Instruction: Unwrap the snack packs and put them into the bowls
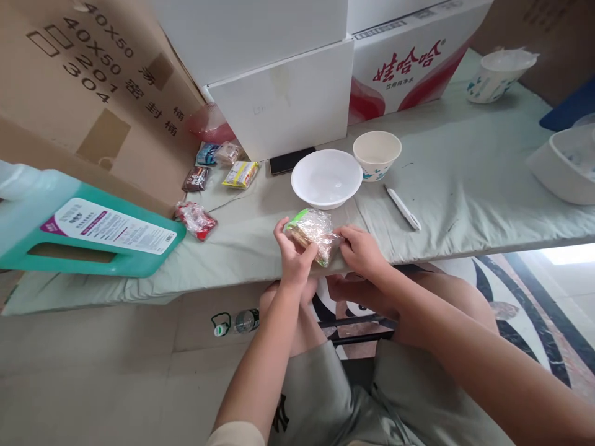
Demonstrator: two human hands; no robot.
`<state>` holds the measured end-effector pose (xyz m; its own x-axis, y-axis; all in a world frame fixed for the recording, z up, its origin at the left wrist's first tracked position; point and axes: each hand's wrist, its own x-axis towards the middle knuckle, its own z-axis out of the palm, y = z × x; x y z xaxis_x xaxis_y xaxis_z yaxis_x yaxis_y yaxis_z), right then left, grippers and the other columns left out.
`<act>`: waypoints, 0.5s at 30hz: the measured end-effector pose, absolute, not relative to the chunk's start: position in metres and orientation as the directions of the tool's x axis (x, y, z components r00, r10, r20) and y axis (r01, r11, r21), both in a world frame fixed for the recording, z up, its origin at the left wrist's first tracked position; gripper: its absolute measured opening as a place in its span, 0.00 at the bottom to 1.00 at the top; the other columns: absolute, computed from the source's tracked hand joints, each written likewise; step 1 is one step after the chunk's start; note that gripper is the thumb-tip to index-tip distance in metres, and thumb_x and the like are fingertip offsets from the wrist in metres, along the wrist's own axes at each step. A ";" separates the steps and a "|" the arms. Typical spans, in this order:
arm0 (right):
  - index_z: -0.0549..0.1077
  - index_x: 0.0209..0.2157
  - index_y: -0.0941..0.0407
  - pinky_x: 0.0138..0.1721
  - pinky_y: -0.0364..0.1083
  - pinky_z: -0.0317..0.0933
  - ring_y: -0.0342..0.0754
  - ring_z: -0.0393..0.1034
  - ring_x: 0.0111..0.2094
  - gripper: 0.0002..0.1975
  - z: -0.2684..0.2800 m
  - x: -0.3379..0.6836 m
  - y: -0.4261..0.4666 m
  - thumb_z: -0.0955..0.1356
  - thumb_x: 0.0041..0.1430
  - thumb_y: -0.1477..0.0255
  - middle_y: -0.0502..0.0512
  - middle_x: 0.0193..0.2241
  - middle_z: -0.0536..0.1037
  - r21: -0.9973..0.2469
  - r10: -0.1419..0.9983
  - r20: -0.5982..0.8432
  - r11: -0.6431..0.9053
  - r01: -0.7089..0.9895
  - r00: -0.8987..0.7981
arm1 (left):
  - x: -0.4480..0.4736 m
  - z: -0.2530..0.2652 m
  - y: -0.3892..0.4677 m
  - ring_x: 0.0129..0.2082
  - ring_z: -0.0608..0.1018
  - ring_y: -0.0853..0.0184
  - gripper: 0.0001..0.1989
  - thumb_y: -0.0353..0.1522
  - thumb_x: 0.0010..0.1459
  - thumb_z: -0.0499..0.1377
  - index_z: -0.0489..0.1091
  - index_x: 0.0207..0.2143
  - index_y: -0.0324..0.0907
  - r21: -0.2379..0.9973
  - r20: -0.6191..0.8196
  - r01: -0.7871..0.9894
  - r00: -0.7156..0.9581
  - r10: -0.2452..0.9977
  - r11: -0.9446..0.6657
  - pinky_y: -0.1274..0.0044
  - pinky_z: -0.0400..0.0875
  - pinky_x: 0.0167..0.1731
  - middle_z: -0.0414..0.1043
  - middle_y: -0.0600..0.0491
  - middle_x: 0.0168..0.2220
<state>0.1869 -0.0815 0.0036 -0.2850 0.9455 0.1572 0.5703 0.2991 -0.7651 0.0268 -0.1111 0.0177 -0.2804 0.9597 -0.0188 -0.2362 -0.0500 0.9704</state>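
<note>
A clear plastic food packet (312,230) with green edges and something tan inside is held up near the table's front edge. My left hand (296,257) is closed around its left side, the thumb lying across the front. The fingers of my right hand (360,248) pinch the wrapper at its right edge. Just behind the packet sits a white bowl (326,176) with nothing visible in it. Beside that stands a paper cup (377,155), and a white pen-like cutter (402,208) lies to the right.
Several small snack packets (240,174) and a red wrapper (196,220) lie at the left. A jug of green liquid (93,229) leans there by a cardboard box (106,99). A dark phone (290,161) and white boxes (283,99) are behind; another cup (493,80) stands far right.
</note>
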 end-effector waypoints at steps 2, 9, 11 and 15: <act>0.72 0.30 0.53 0.39 0.50 0.63 0.53 0.69 0.36 0.10 -0.001 0.188 -0.083 0.61 0.54 0.77 0.57 0.31 0.74 -0.762 0.943 0.192 0.317 0.565 -0.271 | 0.011 0.018 -0.107 0.52 0.76 0.61 0.35 0.30 0.46 0.68 0.58 0.55 0.55 0.985 0.046 -0.146 -0.308 0.950 -0.095 0.72 0.68 0.53 0.70 0.52 0.50; 0.65 0.25 0.52 0.38 0.48 0.62 0.50 0.65 0.33 0.05 -0.002 0.193 -0.085 0.62 0.50 0.77 0.55 0.31 0.71 -0.863 0.959 0.249 0.283 0.418 -0.134 | -0.029 0.026 -0.087 0.44 0.78 0.64 0.11 0.31 0.49 0.65 0.72 0.37 0.45 0.950 0.153 0.312 -0.382 0.911 -0.028 0.75 0.70 0.47 0.76 0.52 0.39; 0.64 0.25 0.52 0.39 0.48 0.62 0.50 0.65 0.34 0.04 0.000 0.196 -0.083 0.62 0.49 0.76 0.55 0.32 0.71 -0.877 0.968 0.239 0.248 0.411 -0.075 | -0.037 0.024 -0.082 0.35 0.77 0.67 0.04 0.32 0.51 0.63 0.72 0.31 0.44 0.931 0.140 0.364 -0.446 0.884 0.037 0.77 0.70 0.39 0.74 0.54 0.31; 0.64 0.24 0.53 0.41 0.50 0.62 0.50 0.65 0.36 0.05 0.003 0.211 -0.070 0.61 0.45 0.78 0.55 0.33 0.71 -0.881 0.990 0.123 0.074 0.468 0.075 | -0.053 0.013 -0.079 0.25 0.71 0.72 0.05 0.32 0.50 0.61 0.68 0.31 0.43 0.986 0.056 0.158 -0.633 0.772 0.058 0.80 0.66 0.29 0.67 0.59 0.26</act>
